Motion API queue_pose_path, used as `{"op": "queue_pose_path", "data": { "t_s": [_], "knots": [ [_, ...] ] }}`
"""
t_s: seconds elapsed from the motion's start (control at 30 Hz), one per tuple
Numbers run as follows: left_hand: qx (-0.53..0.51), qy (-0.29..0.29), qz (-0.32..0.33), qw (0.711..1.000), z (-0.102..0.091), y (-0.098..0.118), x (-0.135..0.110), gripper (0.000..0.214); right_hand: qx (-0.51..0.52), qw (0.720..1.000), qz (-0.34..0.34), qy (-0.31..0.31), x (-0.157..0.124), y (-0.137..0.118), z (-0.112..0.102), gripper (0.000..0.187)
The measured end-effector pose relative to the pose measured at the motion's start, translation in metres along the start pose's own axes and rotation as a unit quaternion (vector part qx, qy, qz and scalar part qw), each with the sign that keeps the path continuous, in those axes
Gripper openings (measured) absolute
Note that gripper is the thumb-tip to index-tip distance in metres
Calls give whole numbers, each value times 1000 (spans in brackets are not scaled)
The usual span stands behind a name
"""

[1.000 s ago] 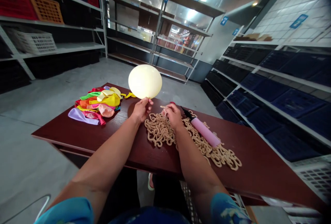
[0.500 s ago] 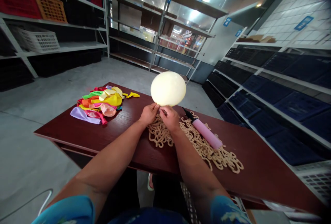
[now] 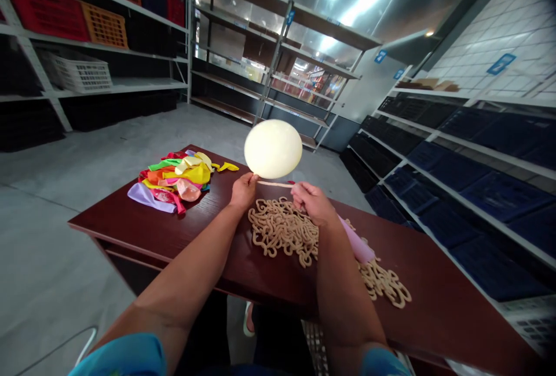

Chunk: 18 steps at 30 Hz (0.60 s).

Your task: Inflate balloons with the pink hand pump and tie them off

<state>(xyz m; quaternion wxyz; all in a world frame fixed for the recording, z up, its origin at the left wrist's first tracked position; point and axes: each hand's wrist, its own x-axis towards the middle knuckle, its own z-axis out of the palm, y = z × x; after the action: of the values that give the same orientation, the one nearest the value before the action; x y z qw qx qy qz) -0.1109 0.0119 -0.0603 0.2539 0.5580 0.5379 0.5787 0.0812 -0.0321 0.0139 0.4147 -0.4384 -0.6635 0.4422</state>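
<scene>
A pale yellow inflated balloon (image 3: 273,149) floats just above the table, its lower end at my left hand (image 3: 244,189). The left fingertips are closed in a pinch at the base of the balloon. From there a thin pale strand (image 3: 275,184), which looks like the balloon's stretched neck, runs taut to the right. My right hand (image 3: 315,201) is closed on its far end. Beneath lies a tangled heap of beige cord-like loops (image 3: 282,225). A pink hand pump (image 3: 358,244) rests on the heap, partly hidden behind my right wrist.
Flat balloons (image 3: 174,179) in several colours lie piled at the left of the dark red table (image 3: 208,237). Shelving with crates (image 3: 104,24) stands at left, a metal rack (image 3: 278,46) behind, and shelves of dark blue crates (image 3: 478,190) at right.
My right hand has moved right, away from the left one, drawing the pale strand out between them. The left hand keeps its pinch at the balloon's base. The camera view has shifted slightly.
</scene>
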Motion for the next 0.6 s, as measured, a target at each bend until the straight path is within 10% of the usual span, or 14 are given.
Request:
{"op": "queue_pose_path", "data": {
  "t_s": [0.13, 0.37, 0.5, 0.6],
  "knots": [
    [75, -25, 45, 996, 2, 2, -1, 27, 103, 992, -75, 15, 4, -33, 10, 29],
    [78, -77, 109, 988, 8, 3, -5, 22, -29, 997, -75, 6, 73, -69, 65, 29],
    [-88, -92, -43, 991, 9, 10, -8, 20, -41, 989, -118, -77, 90, -75, 83, 33],
    [-323, -113, -191, 920, 10, 17, -9, 21, 15, 981, -162, -102, 71, -69, 80, 39]
  ]
}}
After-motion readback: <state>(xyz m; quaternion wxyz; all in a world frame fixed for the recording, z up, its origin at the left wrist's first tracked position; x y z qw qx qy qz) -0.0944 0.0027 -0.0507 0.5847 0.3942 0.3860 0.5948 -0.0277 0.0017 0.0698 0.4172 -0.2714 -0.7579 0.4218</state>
